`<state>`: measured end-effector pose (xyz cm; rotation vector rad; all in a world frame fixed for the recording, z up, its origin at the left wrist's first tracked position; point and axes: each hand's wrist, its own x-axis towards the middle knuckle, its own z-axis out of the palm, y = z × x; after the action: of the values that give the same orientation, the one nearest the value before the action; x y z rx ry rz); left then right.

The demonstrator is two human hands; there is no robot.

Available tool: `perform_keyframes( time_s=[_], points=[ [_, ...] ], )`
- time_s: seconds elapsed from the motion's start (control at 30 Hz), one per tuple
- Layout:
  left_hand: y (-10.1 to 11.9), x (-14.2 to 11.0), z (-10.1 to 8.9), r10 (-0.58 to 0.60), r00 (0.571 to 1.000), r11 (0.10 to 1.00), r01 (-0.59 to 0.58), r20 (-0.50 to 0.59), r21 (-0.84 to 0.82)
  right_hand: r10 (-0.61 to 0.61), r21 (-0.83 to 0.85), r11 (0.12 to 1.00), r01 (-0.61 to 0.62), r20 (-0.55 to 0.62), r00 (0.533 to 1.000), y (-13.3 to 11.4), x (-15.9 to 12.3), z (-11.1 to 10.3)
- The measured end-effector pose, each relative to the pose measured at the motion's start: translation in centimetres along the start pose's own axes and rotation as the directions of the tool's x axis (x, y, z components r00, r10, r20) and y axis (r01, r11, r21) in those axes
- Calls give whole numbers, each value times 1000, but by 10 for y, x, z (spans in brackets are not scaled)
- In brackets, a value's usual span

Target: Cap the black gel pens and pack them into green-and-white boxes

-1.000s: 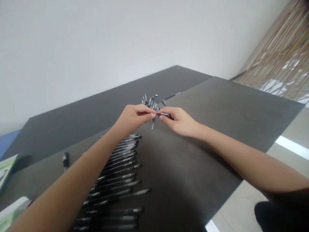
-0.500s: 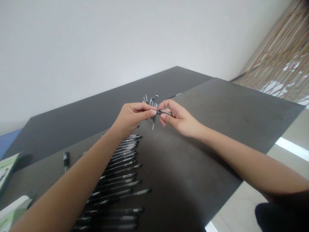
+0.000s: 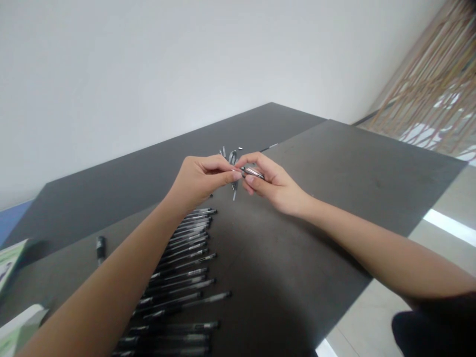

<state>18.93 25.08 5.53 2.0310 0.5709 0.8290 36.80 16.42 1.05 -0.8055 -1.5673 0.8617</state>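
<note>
One left hand (image 3: 203,182) and one right hand (image 3: 275,184) meet at one shiny pen piece (image 3: 253,172); beyond them lies one small silvery bit (image 3: 240,148); nearer, over a dozen pens (image 3: 197,272); leftward, two green-and-white packets (image 3: 12,257).

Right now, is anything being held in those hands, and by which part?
A slim, dark, shiny, pen-like piece: the right hand holds it along its body. The left hand is at its left end; any grip there is hidden.

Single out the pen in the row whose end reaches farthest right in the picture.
The pen with the slanted, pale barrel, just above the wide gap low in the row: its dark end juts past all other ends there.
</note>
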Motion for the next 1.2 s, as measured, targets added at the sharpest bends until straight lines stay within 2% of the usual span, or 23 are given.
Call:
perform_keyframes(
  time_s=[0.13,0.23,0.33,0.47,0.6,0.67,0.73,0.8,0.87,0.9,1.0,1.07,1.2],
  points=[
    [-5,0,1,-9,1000,998,10,15,-61,-26,-44,999,24,-50,998,-2,-1,2],
    [-8,0,1,-33,999,998,34,12,-48,9,-85,996,-18,-106,994,-4,0,3],
    [-14,2,2,-66,997,996,67,29,-51,69,-38,996,-75,-137,988,-3,2,2],
    [-23,6,7,-99,991,984,111,90,-142,102,3,995,-102,-149,984,1,6,-2],
    [-22,8,4,-74,987,995,84,140,-62,87,-71,992,-102,-192,978,6,8,-5],
    [-21,11,-4,-106,977,994,100,185,40,93,-68,992,-110,-220,971,7,9,-8],
    [-25,18,-14,-192,974,961,162,122,224,93,-47,993,-107,-243,966,7,10,-12],
    [-37,30,-26,-259,964,879,258,-52,400,79,-23,996,-88,-268,960,6,11,-18],
    [-55,46,-36,-281,940,811,341,-195,474,73,-15,997,-82,-315,946,5,13,-25],
    [-65,54,-39,-299,926,779,376,-229,503,78,-20,996,-91,-343,936,6,13,-29],
    [-96,77,-38,-383,891,688,451,-243,569,103,-44,990,-131,-395,913,8,13,-35],
    [-113,87,-30,-438,867,642,487,-237,592,106,-53,989,-137,-388,916,11,13,-35],
    [-134,98,-14,-534,819,603,542,-208,585,101,-75,988,-137,-367,925,10,13,-29]
  ],
)
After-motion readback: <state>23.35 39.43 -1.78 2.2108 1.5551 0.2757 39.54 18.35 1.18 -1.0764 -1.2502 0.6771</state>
